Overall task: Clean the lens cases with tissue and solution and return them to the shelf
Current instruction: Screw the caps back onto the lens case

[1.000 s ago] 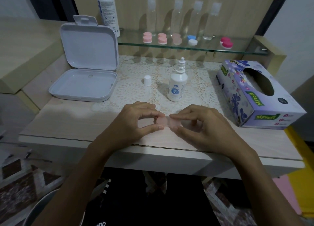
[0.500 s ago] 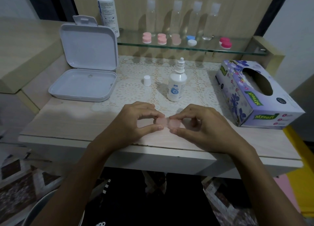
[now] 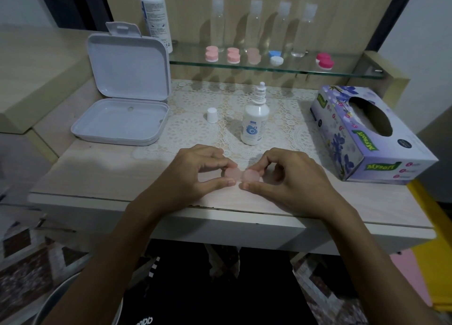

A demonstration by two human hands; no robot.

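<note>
A pale pink double lens case [image 3: 241, 174] lies low over the table near its front edge. My left hand [image 3: 195, 172] pinches its left cap between thumb and fingers. My right hand [image 3: 288, 175] pinches its right cap the same way. Behind them an uncapped solution bottle [image 3: 254, 119] stands upright on the lace mat, its white cap [image 3: 211, 114] beside it to the left. A purple tissue box [image 3: 367, 134] lies at the right. On the glass shelf [image 3: 281, 69] sit several more lens cases: pink, blue-and-white and magenta.
An open white plastic box [image 3: 122, 114] stands at the left of the table. A tall white bottle [image 3: 156, 14] and several clear bottles [image 3: 254, 24] stand on the shelf at the back. The table's front edge [image 3: 220, 210] runs just below my wrists.
Both hands keep hold of the pink lens case in the same spot; the right hand's fingers have shifted slightly on its cap.
</note>
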